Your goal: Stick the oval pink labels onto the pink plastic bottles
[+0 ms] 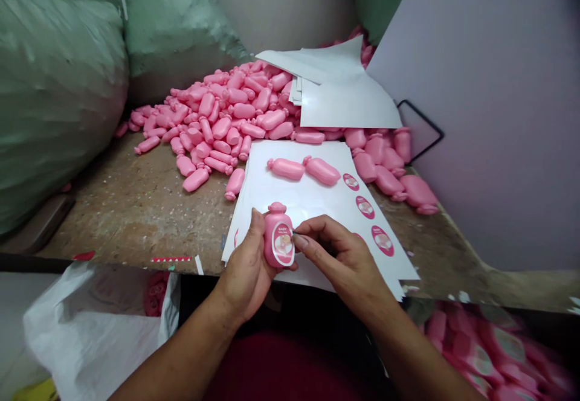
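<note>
Where the hands (244, 265) (339, 256) meet, a pink bottle (278, 236) sits.

Pink plastic bottle (278, 235) smooth, glossy; wooden tabletop (127, 220) rough.

I have a pink plastic bottle (277, 238) upright in the left hand (247, 262), its cap end to the far side. An oval label (283, 244) sits on its face (pink rim, white centre, slightly tilted). The right hand (338, 256) is pinched just beside it, thumb at the label's edge. More labels (383, 240) line the right of a white sheet (389, 268).
</note>
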Tool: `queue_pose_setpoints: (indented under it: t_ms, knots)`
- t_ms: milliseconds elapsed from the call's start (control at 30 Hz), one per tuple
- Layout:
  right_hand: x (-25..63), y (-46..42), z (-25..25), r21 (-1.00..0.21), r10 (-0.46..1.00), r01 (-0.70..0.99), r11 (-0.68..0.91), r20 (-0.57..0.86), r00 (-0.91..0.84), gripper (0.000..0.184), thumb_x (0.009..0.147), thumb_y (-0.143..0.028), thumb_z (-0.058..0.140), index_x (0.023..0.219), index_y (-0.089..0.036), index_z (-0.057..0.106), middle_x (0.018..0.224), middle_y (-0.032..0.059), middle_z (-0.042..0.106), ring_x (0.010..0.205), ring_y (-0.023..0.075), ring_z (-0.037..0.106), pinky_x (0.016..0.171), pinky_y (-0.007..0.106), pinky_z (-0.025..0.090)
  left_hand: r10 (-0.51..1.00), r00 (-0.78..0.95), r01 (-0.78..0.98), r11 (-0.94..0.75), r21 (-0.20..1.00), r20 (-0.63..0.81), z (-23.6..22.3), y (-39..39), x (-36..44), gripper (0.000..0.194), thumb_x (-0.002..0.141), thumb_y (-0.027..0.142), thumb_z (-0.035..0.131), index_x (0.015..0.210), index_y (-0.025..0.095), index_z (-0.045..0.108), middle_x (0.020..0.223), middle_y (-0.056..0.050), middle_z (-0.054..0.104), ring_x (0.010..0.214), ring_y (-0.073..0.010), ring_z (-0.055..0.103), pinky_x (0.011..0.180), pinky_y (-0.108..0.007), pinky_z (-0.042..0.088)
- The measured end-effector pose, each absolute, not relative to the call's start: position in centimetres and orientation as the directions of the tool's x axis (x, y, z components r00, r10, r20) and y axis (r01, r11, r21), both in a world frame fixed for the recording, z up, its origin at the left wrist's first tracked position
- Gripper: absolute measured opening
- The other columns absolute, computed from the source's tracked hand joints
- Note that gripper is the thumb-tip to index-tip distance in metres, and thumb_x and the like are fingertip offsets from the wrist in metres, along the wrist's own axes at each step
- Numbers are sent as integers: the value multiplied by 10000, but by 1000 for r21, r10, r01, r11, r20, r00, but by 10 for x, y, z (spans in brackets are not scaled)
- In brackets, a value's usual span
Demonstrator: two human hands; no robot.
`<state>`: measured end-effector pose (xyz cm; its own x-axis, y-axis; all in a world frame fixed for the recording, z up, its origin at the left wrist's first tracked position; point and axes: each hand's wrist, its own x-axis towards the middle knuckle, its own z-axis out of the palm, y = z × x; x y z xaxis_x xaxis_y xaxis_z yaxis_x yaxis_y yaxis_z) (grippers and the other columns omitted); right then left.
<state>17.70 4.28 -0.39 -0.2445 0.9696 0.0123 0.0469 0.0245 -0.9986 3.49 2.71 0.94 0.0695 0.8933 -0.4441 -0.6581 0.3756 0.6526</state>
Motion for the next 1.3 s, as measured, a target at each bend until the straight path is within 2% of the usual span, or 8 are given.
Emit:
queue_pose_setpoints:
  t_ms: [133,267,500,767,1100,1300]
  knots:
    - [177,44,-5,-997,957,-36,-61,-49,-287,156,858,-366,682,851,-213,651,705,-23,655,645,126,609,621,243,499,871,131,-678,427,599,-474,10,27,34,477,1001,526,356,1174,169,620,940,-50,607,706,-120,580,544,-215,508]
    - [179,45,-7,-995,955,-42,-89,-74,-287,180,850,-385,696,854,-209,655,717,-20,645,685,130,605,650,245,494,866,164,-678,447,583,-473,8,27,33,469,994,537,366,1160,183,623,910,-46,601,691,-127,574,537,-226,507]
    - [181,45,-10,-999,966,2,-47,-47,-254,195,834,-399,712,861,-212,663,749,-8,667,716,140,614,674,251,486,876,120,-660,422,621,-467,8,26,34,473,1001,523,355,1220,186,605,1087,-83,613,806,-142,599,553,-213,499]
    - [180,45,-13,-1000,965,-5,-20,-18,-261,187,838,-396,710,849,-214,666,749,-10,671,711,141,623,667,252,496,859,172,-670,461,582,-483,9,27,30,485,1000,541,347,1167,173,615,898,-44,598,705,-128,577,529,-228,503]
    - [180,44,-11,-993,968,97,71,45,-245,136,846,-348,685,864,-213,673,751,-11,681,697,150,632,650,271,491,889,79,-591,407,697,-452,11,25,34,488,1009,514,367,1270,154,569,1011,-91,652,828,-156,630,579,-208,477]
    - [180,44,-8,-990,968,121,68,36,-249,147,852,-360,680,856,-213,668,744,-4,677,693,161,632,660,289,504,894,80,-589,399,703,-441,9,25,34,534,940,583,499,1250,158,586,989,-83,650,829,-167,625,596,-230,477]
